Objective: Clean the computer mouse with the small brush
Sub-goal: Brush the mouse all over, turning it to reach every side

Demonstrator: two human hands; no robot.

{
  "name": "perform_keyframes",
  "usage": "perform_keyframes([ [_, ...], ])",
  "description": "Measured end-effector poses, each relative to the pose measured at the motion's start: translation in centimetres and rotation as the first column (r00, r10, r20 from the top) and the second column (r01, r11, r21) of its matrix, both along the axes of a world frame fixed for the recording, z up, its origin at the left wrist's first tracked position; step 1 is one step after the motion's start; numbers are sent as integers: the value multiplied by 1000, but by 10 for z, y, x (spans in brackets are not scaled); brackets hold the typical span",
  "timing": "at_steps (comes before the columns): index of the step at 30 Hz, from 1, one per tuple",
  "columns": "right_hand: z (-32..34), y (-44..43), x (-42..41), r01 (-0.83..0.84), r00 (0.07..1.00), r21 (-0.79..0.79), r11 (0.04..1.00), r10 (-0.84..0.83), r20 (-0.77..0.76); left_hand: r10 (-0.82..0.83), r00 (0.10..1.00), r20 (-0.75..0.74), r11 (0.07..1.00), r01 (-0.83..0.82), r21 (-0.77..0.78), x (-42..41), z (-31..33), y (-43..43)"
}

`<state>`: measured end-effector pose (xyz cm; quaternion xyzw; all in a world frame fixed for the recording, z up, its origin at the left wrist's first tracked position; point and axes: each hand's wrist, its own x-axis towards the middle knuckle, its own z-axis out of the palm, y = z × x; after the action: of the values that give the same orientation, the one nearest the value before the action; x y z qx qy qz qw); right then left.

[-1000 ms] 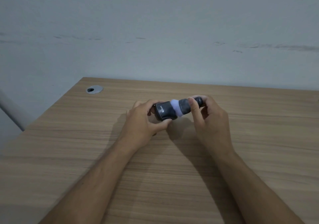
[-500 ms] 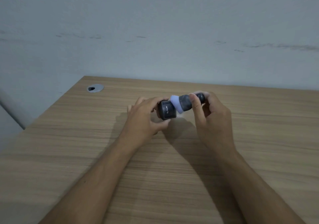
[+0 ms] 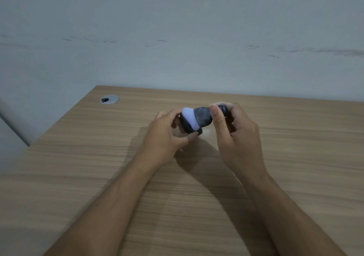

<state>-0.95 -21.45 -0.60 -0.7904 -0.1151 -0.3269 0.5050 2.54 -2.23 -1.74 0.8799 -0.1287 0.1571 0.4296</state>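
My left hand (image 3: 167,135) grips a small black computer mouse (image 3: 186,125), held a little above the wooden desk; most of the mouse is hidden behind the fingers and the brush. My right hand (image 3: 236,135) pinches the dark stubby handle of a small brush (image 3: 204,117). The brush has a dark grey bulb and a pale lilac tip of bristles, and that tip presses against the mouse. Both hands meet near the middle of the desk.
The wooden desk (image 3: 197,206) ends at a pale wall behind. A round silver cable grommet (image 3: 109,99) sits near the desk's back left corner. The left desk edge runs diagonally toward me.
The mouse has been turned in my left hand, so its printed face no longer shows. The brush tip has moved up and over the mouse; both hands rose slightly.
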Motion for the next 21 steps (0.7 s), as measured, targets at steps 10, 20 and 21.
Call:
perform_keyframes([
  [10, -4, -15, 9, 3, 1000, -154, 988, 0, 20, -38, 987, -158, 941, -18, -339, 11, -7, 11],
  [20, -10, -24, 14, -42, 999, -191, 981, 38, -21, -68, 980, -185, 901, -20, -434, 9, -4, 14],
  [21, -10, -23, 13, -37, 999, -181, 983, 35, -14, -72, 980, -185, 899, -16, -437, 9, -4, 13],
])
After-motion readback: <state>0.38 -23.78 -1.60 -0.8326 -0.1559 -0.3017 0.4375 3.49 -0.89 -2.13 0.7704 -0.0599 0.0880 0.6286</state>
